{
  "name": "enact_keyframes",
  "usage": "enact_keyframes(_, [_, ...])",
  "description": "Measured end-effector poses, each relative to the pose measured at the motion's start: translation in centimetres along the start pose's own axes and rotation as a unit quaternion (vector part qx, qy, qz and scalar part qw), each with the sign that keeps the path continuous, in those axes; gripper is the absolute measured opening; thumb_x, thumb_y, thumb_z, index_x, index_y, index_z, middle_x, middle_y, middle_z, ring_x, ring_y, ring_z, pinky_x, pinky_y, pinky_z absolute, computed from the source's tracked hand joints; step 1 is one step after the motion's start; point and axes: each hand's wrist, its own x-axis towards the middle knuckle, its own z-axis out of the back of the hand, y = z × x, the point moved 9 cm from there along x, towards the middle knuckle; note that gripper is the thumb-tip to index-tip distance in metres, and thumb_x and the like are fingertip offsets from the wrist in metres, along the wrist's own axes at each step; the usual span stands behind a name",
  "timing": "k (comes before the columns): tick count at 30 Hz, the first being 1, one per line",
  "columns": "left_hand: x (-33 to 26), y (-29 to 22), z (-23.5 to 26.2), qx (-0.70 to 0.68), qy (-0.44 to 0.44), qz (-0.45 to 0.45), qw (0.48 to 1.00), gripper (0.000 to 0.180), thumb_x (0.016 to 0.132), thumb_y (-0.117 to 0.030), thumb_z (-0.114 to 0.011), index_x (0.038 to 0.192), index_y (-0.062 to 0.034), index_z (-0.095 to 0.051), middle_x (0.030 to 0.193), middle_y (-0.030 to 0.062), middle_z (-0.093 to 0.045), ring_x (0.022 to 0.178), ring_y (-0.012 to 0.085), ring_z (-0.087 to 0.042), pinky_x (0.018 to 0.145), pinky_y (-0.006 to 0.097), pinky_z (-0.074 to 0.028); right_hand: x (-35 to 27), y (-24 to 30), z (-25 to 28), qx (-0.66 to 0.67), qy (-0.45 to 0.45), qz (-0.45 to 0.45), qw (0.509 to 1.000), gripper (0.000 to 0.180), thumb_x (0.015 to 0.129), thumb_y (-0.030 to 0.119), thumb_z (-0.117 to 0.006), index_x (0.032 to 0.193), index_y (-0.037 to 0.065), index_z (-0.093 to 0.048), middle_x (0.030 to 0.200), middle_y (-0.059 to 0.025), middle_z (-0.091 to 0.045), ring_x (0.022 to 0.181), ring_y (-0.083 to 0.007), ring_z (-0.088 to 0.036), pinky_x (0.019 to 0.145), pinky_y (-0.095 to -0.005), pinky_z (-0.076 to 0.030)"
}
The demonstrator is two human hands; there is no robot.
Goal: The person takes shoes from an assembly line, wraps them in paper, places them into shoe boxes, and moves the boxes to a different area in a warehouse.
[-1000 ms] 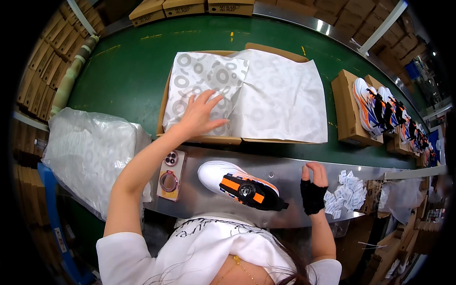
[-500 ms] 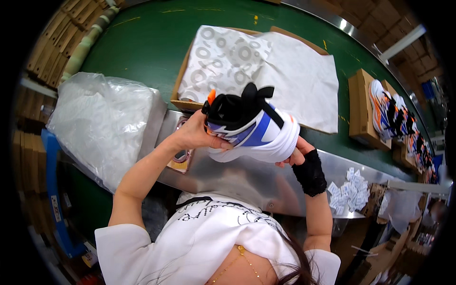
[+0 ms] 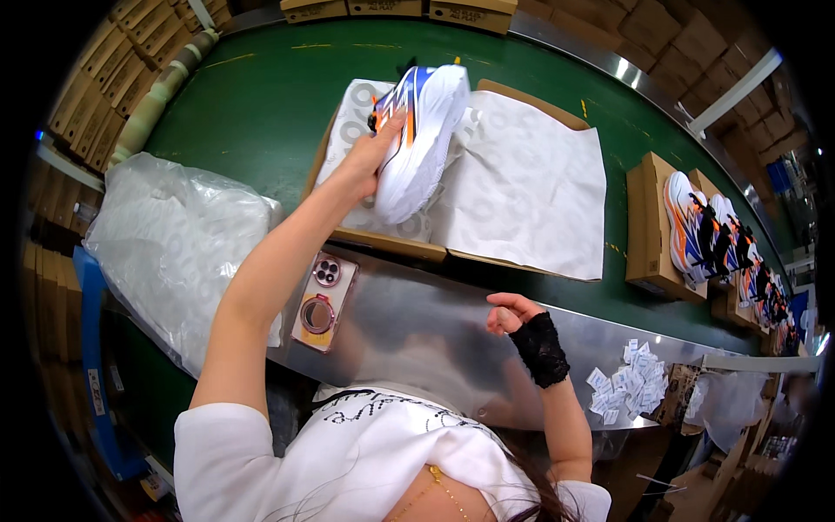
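Observation:
A white, blue and orange sneaker with black lining is held up by my left hand, fingers closed round its heel side. The shoe is tilted on its side, its white sole facing right. Beneath it lies an open shoe box lined with white patterned tissue paper, which also spreads over the lid on the right. My right hand, with a black lace band on its wrist, hovers over the metal ledge. It holds nothing; its fingers are loosely bent and apart.
A phone with a ring case lies on the ledge. Small white packets are heaped at right. Plastic-wrapped paper sits at left. Boxes bearing sneakers line the right of the green belt; closed boxes stand at the far edge.
My left hand has carried the sneaker forward over the box and turned it sole to the right. My right hand has let go of the shoe and drawn back over the ledge.

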Motion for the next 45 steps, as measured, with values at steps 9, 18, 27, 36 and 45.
enact_keyframes(9, [-1.8,9.5,-6.6,0.026,0.13,0.261,0.956,0.063,0.086,-0.037,-0.045,0.125,0.0058,-0.02,0.119,0.0294,-0.037,0.11,0.0381,-0.041,0.089,0.049,-0.038,5.0,-1.7,3.7,0.346,-0.165,-0.01,0.924,0.044,0.075,0.025,-0.063,0.11,0.006,-0.046,0.098,-0.0074,-0.056,0.089,-0.0161,-0.053,0.069,-0.0278,-0.043])
enact_keyframes(18, [-4.9,-1.9,7.3,0.096,-0.169,-0.117,0.974,0.05,0.086,-0.046,-0.038,0.108,-0.0023,-0.048,0.097,0.0081,-0.054,0.093,0.0177,-0.05,0.077,0.033,-0.039,6.3,10.0,-0.3,-0.502,-0.264,0.306,0.764,0.07,0.059,0.001,-0.06,0.125,0.014,-0.036,0.127,-0.0102,-0.037,0.116,-0.0292,-0.033,0.088,-0.0452,-0.028])
enact_keyframes(27, [-3.1,4.6,6.2,0.166,-0.087,-0.005,0.982,0.054,0.07,-0.053,-0.056,0.096,-0.0055,-0.056,0.089,0.008,-0.058,0.082,0.0158,-0.053,0.069,0.033,-0.042,8.2,6.4,-2.2,-0.701,-0.285,0.31,0.576,0.049,0.075,0.003,-0.046,0.12,0.022,-0.043,0.129,-0.011,-0.036,0.117,-0.0375,-0.031,0.083,-0.0589,-0.029])
enact_keyframes(36, [-1.3,3.2,1.8,-0.042,0.065,0.073,0.994,0.067,0.068,-0.059,-0.048,0.114,-0.0104,-0.049,0.111,0.01,-0.05,0.101,0.0256,-0.046,0.08,0.043,-0.038,5.9,14.3,-2.5,-0.703,-0.254,0.366,0.555,0.043,0.07,0.003,-0.05,0.112,0.01,-0.048,0.117,-0.0118,-0.047,0.111,-0.0275,-0.041,0.081,-0.0446,-0.034])
enact_keyframes(45, [-6.9,6.8,2.0,0.101,0.114,0.099,0.983,0.076,0.069,-0.061,-0.045,0.128,-0.0153,-0.033,0.124,0.0125,-0.041,0.106,0.0331,-0.043,0.08,0.045,-0.04,0.1,10.8,-5.2,-0.707,-0.172,0.315,0.609,0.064,0.054,0.003,-0.056,0.116,0.013,-0.047,0.12,-0.0203,-0.041,0.11,-0.0354,-0.04,0.081,-0.053,-0.027])
